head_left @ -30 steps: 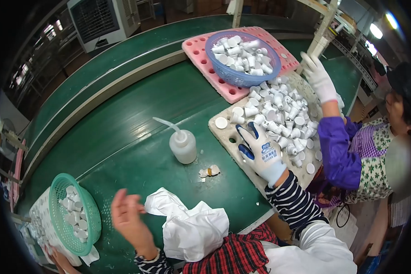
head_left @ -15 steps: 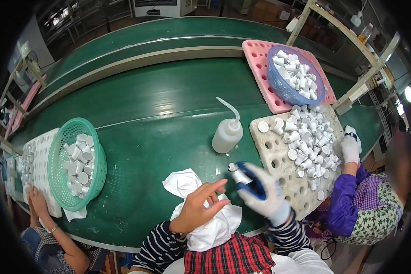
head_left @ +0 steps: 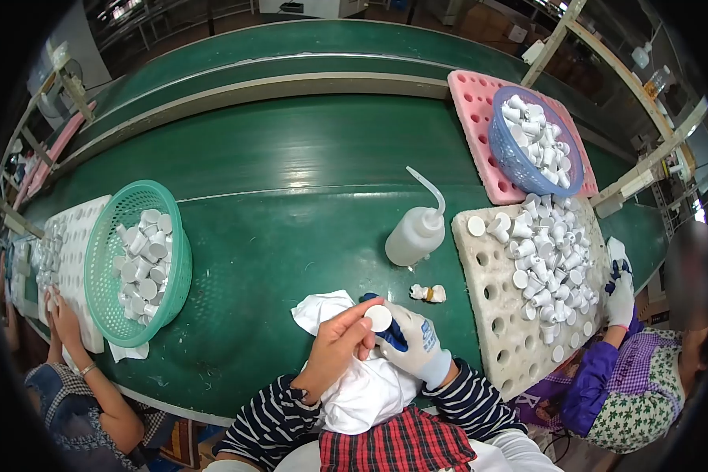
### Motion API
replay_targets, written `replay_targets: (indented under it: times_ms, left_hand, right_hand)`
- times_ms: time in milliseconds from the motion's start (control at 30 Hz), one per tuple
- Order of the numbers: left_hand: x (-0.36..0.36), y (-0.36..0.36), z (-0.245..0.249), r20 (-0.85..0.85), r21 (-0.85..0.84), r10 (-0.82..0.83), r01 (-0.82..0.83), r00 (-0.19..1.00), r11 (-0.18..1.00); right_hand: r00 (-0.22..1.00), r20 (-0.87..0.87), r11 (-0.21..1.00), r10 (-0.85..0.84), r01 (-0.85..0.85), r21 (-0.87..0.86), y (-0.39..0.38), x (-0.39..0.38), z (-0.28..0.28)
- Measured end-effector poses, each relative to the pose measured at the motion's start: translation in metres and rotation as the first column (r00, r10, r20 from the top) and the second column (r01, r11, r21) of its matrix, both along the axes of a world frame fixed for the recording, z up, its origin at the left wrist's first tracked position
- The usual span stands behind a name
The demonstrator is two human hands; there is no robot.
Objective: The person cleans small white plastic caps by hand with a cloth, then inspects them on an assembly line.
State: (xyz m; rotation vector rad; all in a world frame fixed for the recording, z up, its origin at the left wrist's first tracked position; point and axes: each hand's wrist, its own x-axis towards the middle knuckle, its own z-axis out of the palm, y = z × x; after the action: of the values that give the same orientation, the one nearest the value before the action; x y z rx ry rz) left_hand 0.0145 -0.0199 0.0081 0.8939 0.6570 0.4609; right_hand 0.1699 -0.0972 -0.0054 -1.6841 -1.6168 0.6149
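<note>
In front of my chest my two hands meet around a small white plastic cap, its round flat face turned up toward me. My bare left hand pinches the cap's edge between thumb and fingers. On the other side, my right hand, in a white glove with blue palm and fingers, is closed on the same cap; part of the cap is hidden by the fingers. A white cloth lies under my hands, over my lap and the table edge. Just beyond the glove lies a small white wad with a brownish band.
A white squeeze bottle with a bent spout stands ahead. Right are a holed foam board heaped with white caps and a blue basket on pink foam. A green basket of caps stands left. Co-workers sit either side.
My right hand has moved left with the white cap to my left hand, which now grips it too. The wad, earlier partly behind the glove, now shows fully. My view has shifted slightly left.
</note>
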Motion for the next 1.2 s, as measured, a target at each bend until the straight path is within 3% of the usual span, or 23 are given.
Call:
replay_targets:
  times_ms: [633, 833, 1033, 1200]
  left_hand:
    - [0.006, 0.008, -0.002, -0.059, -0.057, 0.016, -0.019, 0.998, 0.998]
    - [0.012, 0.003, -0.001, -0.146, 0.035, 0.05, -0.046, 0.988, 0.998]
    - [0.004, 0.006, -0.001, -0.05, -0.081, 0.022, -0.026, 0.998, 0.996]
    - [0.009, 0.006, 0.005, -0.115, -0.071, 0.053, -0.062, 0.992, 0.996]
  right_hand:
    - [0.989, 0.143, 0.999, -0.037, 0.033, 0.035, -0.002, -0.004, -0.006]
    - [0.99, 0.138, 0.998, -0.031, 0.024, 0.053, 0.0, -0.006, -0.002]
    - [0.988, 0.146, 0.999, -0.039, 0.034, 0.04, 0.0, -0.006, -0.005]
    - [0.982, 0.183, 0.997, -0.047, 0.034, 0.069, -0.001, -0.006, -0.005]
